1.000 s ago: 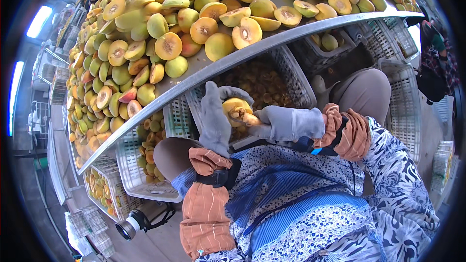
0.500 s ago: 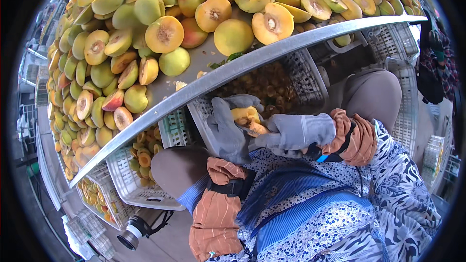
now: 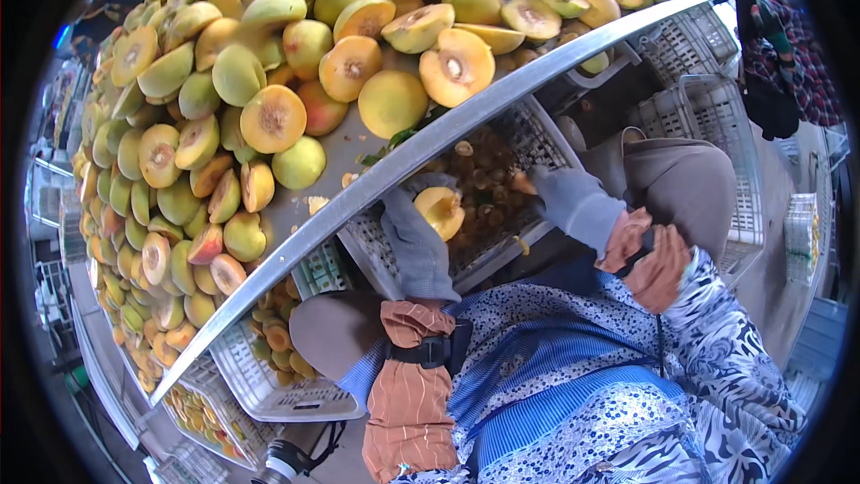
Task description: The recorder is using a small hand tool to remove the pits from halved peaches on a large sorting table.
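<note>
Left grip [image 3: 412, 246] had a cut peach [image 3: 437, 213] in its fingers; couldn't tell if the right grip [image 3: 578, 204], beside it over the crate [image 3: 541, 130], held anything. Scraps [image 3: 484, 186] below, so some's done, but heaps of peach halves [image 3: 457, 69] remained on the bench [image 3: 345, 146] beyond.

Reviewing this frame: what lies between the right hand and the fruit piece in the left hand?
In the head view, brownish scraps inside a perforated crate show between the right hand and the fruit piece.
</note>
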The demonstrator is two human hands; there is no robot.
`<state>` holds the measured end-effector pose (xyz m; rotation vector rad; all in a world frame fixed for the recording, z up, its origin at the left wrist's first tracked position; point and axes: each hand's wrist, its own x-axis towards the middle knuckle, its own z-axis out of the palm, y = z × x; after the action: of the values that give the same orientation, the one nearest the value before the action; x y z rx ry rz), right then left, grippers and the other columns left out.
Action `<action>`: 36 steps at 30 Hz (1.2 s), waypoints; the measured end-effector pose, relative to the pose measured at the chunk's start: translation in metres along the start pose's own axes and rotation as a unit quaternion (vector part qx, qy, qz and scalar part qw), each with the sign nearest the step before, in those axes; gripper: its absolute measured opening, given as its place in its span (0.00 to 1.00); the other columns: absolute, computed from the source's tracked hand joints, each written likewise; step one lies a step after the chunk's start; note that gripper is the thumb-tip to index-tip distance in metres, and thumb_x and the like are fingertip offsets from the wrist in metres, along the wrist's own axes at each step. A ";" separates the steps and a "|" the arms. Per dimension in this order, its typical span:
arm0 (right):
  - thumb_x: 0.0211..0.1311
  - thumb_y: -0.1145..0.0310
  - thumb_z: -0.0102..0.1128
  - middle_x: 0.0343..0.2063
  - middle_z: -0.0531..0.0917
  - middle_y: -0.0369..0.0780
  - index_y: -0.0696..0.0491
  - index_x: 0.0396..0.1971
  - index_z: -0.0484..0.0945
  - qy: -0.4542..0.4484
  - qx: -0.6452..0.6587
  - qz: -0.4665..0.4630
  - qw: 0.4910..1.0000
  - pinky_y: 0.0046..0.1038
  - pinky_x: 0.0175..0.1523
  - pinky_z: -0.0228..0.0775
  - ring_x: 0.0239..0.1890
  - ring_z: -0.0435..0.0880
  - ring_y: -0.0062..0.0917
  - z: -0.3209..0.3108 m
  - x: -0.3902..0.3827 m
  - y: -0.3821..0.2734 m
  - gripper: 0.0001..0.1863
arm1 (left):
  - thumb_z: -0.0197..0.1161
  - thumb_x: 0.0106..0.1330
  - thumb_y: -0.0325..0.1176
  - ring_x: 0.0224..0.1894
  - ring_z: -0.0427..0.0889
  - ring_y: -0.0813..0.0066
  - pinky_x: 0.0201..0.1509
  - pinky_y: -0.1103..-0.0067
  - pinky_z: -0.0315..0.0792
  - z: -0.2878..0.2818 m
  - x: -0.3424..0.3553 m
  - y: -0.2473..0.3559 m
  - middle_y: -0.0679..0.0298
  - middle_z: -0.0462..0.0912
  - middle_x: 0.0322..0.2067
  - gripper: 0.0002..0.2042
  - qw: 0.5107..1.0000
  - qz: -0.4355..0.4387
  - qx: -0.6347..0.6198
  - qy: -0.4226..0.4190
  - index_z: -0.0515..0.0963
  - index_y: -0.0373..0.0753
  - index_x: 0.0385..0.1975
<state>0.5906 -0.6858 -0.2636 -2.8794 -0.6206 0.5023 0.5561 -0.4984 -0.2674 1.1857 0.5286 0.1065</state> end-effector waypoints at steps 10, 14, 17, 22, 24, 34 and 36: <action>0.53 0.62 0.54 0.19 0.76 0.48 0.54 0.31 0.64 0.050 0.251 -0.193 0.947 0.39 0.28 0.66 0.25 0.76 0.46 -0.025 -0.034 -0.044 0.13 | 0.32 0.66 0.55 0.25 0.75 0.74 0.31 0.82 0.70 -0.007 -0.054 0.050 0.60 0.77 0.24 0.32 0.972 0.194 0.033 0.132 0.74 0.31 0.25; 0.51 0.67 0.54 0.19 0.77 0.44 0.53 0.31 0.64 0.053 0.119 -0.218 0.967 0.36 0.27 0.69 0.24 0.78 0.40 -0.025 -0.031 -0.060 0.10 | 0.34 0.67 0.53 0.25 0.74 0.77 0.31 0.84 0.69 -0.007 -0.053 0.037 0.62 0.77 0.23 0.30 0.975 0.187 0.064 0.103 0.75 0.32 0.23; 0.51 0.67 0.52 0.21 0.78 0.42 0.52 0.32 0.65 0.150 0.006 -0.117 0.982 0.35 0.26 0.70 0.22 0.79 0.37 -0.013 -0.012 -0.034 0.10 | 0.35 0.67 0.53 0.21 0.74 0.76 0.26 0.83 0.68 0.003 -0.048 0.035 0.62 0.76 0.18 0.30 0.975 0.161 0.090 0.126 0.74 0.32 0.19; 0.49 0.64 0.56 0.19 0.77 0.45 0.53 0.33 0.64 0.106 0.083 -0.140 0.981 0.37 0.28 0.68 0.24 0.78 0.40 -0.019 -0.017 -0.028 0.15 | 0.35 0.67 0.53 0.19 0.74 0.74 0.24 0.83 0.68 -0.007 -0.047 0.036 0.60 0.76 0.18 0.30 0.972 0.168 0.067 0.152 0.74 0.33 0.18; 0.50 0.62 0.56 0.19 0.76 0.46 0.53 0.32 0.64 0.098 0.135 -0.150 0.975 0.39 0.29 0.67 0.25 0.77 0.43 -0.015 -0.018 -0.025 0.15 | 0.34 0.67 0.52 0.19 0.74 0.74 0.24 0.83 0.68 -0.009 -0.060 0.047 0.60 0.76 0.17 0.30 0.981 0.134 0.043 0.134 0.74 0.33 0.20; 0.54 0.58 0.52 0.20 0.77 0.47 0.54 0.32 0.64 -0.006 0.122 -0.121 0.985 0.41 0.31 0.67 0.25 0.77 0.44 -0.017 -0.020 -0.026 0.16 | 0.47 0.61 0.46 0.41 0.74 0.55 0.46 0.68 0.67 -0.166 -0.085 0.136 0.50 0.77 0.35 0.22 0.627 0.304 0.537 0.476 0.73 0.29 0.39; 0.54 0.57 0.51 0.20 0.78 0.47 0.54 0.33 0.65 -0.019 0.123 -0.120 0.985 0.40 0.31 0.68 0.25 0.78 0.44 -0.016 -0.018 -0.029 0.16 | 0.45 0.62 0.48 0.36 0.77 0.59 0.44 0.70 0.68 -0.146 -0.059 0.165 0.51 0.78 0.30 0.23 0.667 0.194 0.584 0.420 0.74 0.29 0.35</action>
<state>0.5703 -0.6683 -0.2370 -2.5269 -0.8349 0.5550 0.4715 -0.3301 -0.1379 2.5467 1.2450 0.8149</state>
